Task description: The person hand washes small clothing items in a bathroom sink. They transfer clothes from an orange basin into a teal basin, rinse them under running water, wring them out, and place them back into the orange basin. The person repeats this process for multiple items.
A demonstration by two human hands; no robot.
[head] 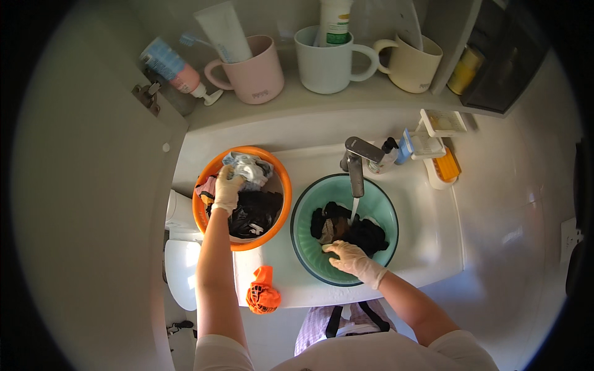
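Note:
My left hand (227, 190), in a pale thin glove, reaches into an orange basin (287, 185) and has hold of a crumpled white and grey cloth (250, 170). Black fabric (255, 211) and a pink cloth item (207, 188) lie in the same basin. My right hand (355, 260), gloved too, is over the near side of a green basin (313, 259), fingers curled beside wet dark clothes (369, 236). Whether those fingers grip anything is unclear. From the faucet (356, 178), water runs onto the clothes.
A bunched orange cloth (263, 292) lies at the white sink's (427, 204) front edge. A pump bottle (384, 157) and soap racks (429, 144) stand behind right. Above, a shelf holds a pink mug (257, 74), a pale blue mug (325, 65) and a cream mug (413, 67).

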